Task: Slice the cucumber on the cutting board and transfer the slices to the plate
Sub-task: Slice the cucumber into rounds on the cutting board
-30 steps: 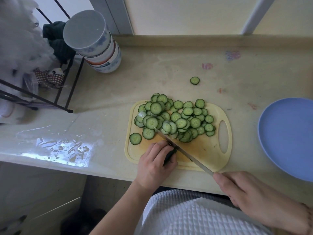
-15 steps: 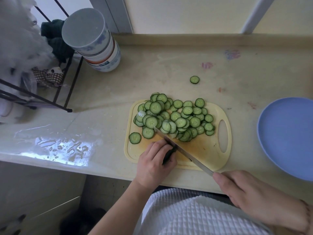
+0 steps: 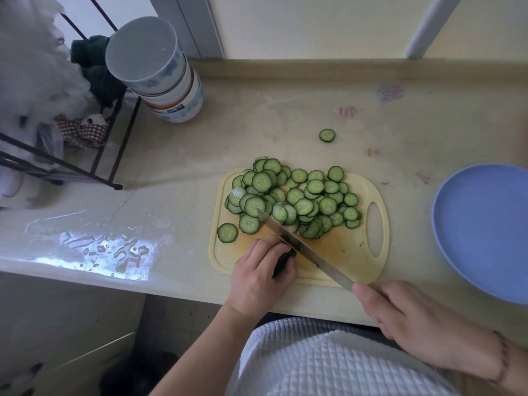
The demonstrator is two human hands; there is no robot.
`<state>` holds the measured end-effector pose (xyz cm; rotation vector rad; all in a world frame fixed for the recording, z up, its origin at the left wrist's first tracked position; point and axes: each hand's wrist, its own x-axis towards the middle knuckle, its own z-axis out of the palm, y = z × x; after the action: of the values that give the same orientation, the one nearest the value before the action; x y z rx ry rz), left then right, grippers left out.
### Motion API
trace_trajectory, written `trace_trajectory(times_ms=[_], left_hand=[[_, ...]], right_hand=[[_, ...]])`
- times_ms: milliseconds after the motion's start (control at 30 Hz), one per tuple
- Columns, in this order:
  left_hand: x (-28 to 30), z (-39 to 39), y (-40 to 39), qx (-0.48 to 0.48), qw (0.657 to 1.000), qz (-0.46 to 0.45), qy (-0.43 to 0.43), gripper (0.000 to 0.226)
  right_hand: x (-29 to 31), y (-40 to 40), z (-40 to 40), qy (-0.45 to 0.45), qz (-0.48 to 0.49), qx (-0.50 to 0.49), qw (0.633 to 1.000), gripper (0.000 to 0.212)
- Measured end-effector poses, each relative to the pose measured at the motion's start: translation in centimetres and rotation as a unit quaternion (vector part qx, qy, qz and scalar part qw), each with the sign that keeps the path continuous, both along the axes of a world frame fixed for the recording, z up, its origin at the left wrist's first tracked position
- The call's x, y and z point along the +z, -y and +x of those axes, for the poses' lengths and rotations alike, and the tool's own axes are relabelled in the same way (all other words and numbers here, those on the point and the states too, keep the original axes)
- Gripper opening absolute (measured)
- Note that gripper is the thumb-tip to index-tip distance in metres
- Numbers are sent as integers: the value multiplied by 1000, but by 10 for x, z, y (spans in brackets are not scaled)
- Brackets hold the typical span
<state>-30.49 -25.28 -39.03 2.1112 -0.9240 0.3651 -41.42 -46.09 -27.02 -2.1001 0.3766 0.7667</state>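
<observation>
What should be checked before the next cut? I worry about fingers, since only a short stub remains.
1. Left hand holds cucumber stub: ok.
2. Fingertips curled back from knife: cannot tell, blade lies right against them.
3. Right hand grips handle: ok.
4. Cutting board has room near blade: ok.
5. Blue plate ready, empty: ok.
6. All slices on board: not ok, stray slice on counter.

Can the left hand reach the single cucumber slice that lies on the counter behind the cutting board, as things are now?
Probably not at once. The left hand grips the cucumber stub on the cutting board, and the slice pile lies between it and the stray slice. It would have to let go and reach over.
</observation>
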Motion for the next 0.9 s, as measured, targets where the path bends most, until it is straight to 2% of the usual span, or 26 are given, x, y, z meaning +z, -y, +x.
trace_trajectory(times_ms=[367, 600, 733, 900], left_hand=[[-3, 0, 0, 14, 1000, 11, 1, 11], [0, 0, 0, 7, 1000, -8, -3, 23], [2, 0, 0, 5, 1000, -16, -6, 26], [1, 0, 0, 9, 1000, -10, -3, 17]], right_hand=[[5, -1, -3, -4, -10, 11, 1000, 61], [-24, -4, 0, 0, -27, 12, 1000, 59], [-16, -4, -1, -2, -4, -10, 1000, 58], [6, -4, -3, 5, 9, -6, 1000, 66]])
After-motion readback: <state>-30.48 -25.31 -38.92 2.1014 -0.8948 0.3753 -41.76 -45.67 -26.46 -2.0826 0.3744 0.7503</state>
